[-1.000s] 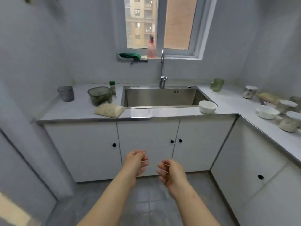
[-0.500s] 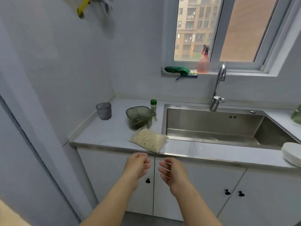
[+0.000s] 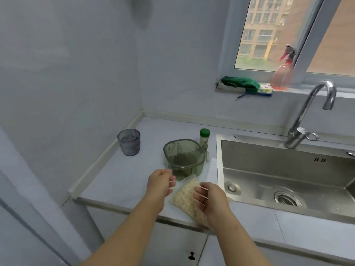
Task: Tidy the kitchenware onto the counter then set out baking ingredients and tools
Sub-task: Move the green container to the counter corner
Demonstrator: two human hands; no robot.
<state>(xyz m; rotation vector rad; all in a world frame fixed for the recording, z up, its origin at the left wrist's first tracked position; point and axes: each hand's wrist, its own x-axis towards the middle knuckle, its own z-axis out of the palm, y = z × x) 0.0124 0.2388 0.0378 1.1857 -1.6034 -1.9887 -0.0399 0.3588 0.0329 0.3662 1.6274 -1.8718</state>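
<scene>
Four items are found on the grey counter (image 3: 115,179), all gathered to the left of the steel sink (image 3: 288,179). The task is judged to be at an early stage. Some kitchenware and one likely ingredient are set down already, yet no baking tools such as a whisk or mixing bowl are seen in this part of the kitchen. Most of the setting-out is therefore taken to be left.

The largest item, a green translucent container (image 3: 184,156), is stood upright near the sink's edge. Just in front of it, at the counter's front edge, a clear bag of pale grains (image 3: 184,198) is laid flat; this is judged to be the thing reached for.

The left hand (image 3: 160,184) is held above the counter just beside the bag, with its fingers loosely curled and nothing gripped. The right hand (image 3: 211,200) is held over the bag's right side, its fingers likewise loosely curled. No grip is seen, though whether the bag is touched cannot be told.

A grey tumbler (image 3: 129,142) is stood well apart near the wall. A small green-capped bottle (image 3: 204,136) is stood just behind the container.

No brand or writing can be read. The bottle's label is blurred, and none is made out on the bag or the tumbler.
</scene>
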